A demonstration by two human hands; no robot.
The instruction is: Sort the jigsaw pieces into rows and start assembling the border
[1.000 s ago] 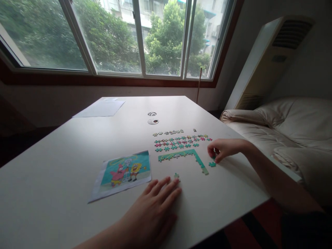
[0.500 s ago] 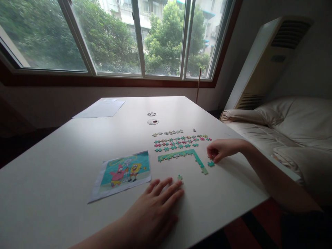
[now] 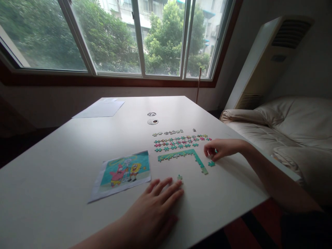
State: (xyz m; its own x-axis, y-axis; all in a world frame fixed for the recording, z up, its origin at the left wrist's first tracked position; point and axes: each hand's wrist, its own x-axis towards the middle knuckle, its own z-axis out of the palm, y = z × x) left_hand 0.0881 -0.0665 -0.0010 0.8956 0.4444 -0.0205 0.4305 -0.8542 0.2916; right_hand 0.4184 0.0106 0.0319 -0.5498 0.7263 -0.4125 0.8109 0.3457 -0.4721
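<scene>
My left hand lies flat on the white table, fingers stretched out. Its fingertips are beside a loose pale green puzzle piece. To the right, my right hand is curled, thumb and fingers close together, and a bit of a teal puzzle piece shows inside the curl. Just below those fingers a loose teal piece rests on the table. A joined border strip forms a corner left of my right hand, its short side running down toward me. Several rows of loose pieces lie beyond it.
A printed cartoon picture lies left of the strip. Farther back are two small round items, a single piece and white paper. A cream sofa stands past the table's right edge.
My right hand has shifted slightly left and its fingers have moved, so a teal bit now shows inside the curl. The left hand has stayed in place.
</scene>
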